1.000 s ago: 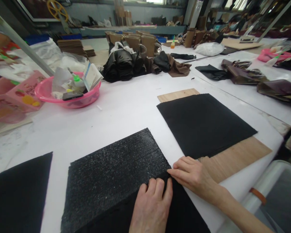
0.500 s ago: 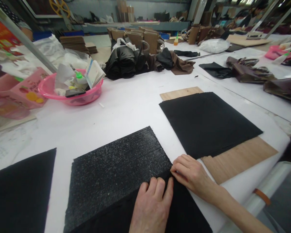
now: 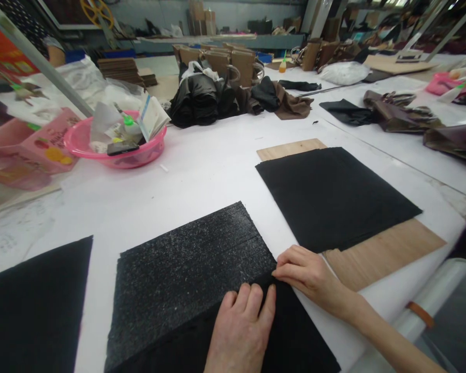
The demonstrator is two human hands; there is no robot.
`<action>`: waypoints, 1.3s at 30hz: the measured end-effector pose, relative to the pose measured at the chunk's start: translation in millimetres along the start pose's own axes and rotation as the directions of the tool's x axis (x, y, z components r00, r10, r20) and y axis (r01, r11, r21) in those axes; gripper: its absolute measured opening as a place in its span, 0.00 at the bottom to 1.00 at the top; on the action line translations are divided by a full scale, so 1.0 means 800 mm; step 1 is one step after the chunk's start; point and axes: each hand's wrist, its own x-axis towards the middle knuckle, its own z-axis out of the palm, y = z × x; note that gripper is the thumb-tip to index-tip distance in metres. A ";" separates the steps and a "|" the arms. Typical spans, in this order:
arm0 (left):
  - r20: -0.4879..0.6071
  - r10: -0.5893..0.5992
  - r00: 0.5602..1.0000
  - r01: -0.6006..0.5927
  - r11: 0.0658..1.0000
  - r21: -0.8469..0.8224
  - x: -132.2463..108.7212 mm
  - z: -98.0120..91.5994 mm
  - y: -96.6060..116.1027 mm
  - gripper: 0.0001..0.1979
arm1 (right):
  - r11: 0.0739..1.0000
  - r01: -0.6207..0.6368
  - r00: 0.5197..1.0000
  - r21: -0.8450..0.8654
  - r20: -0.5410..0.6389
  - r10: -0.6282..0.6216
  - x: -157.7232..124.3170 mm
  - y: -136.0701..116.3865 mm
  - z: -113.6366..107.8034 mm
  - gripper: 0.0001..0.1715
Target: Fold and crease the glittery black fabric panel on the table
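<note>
Barely anything moves since the earlier frame: our view swings slightly, while both hands stay put. Our left hand (image 3: 241, 324) rests on the black cloth (image 3: 295, 331), fingers slightly spread; the cloth covers the near part of a speckled black panel (image 3: 190, 264) on the counter (image 3: 202, 171). Our right hand (image 3: 308, 274) is at the panel's right edge, fingers together; whether they pinch, we cannot tell. We should match edges before pressing. Counting rightward: one black sheet (image 3: 34, 305), one speckled black panel, one black cloth, one black piece (image 3: 337, 197) lying over plywood (image 3: 396, 254).
</note>
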 end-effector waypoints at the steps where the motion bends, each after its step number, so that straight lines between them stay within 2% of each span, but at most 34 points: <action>1: -0.009 0.001 1.000 -0.001 1.000 -0.009 0.000 0.000 0.000 0.19 | 1.000 0.003 1.000 0.007 0.001 -0.003 -0.001 0.001 0.001 0.09; 5: -0.072 -0.005 0.997 0.002 0.999 -0.043 -0.002 -0.001 -0.003 0.16 | 0.999 0.037 0.999 -0.010 0.035 -0.037 -0.005 0.007 0.002 0.09; 11: 0.049 0.032 0.998 -0.033 0.999 0.017 0.001 -0.016 -0.008 0.19 | 0.989 0.114 0.992 -0.092 0.068 -0.108 -0.009 0.006 -0.002 0.10; 25: 0.020 0.070 0.997 -0.071 0.996 0.051 0.015 -0.022 -0.009 0.23 | 0.975 0.157 0.987 -0.161 0.073 -0.146 -0.008 0.003 -0.004 0.10; 39: 0.037 0.077 0.996 -0.079 0.994 0.075 0.024 -0.023 -0.005 0.24 | 0.959 0.170 0.980 -0.229 0.138 -0.141 -0.006 -0.005 -0.009 0.12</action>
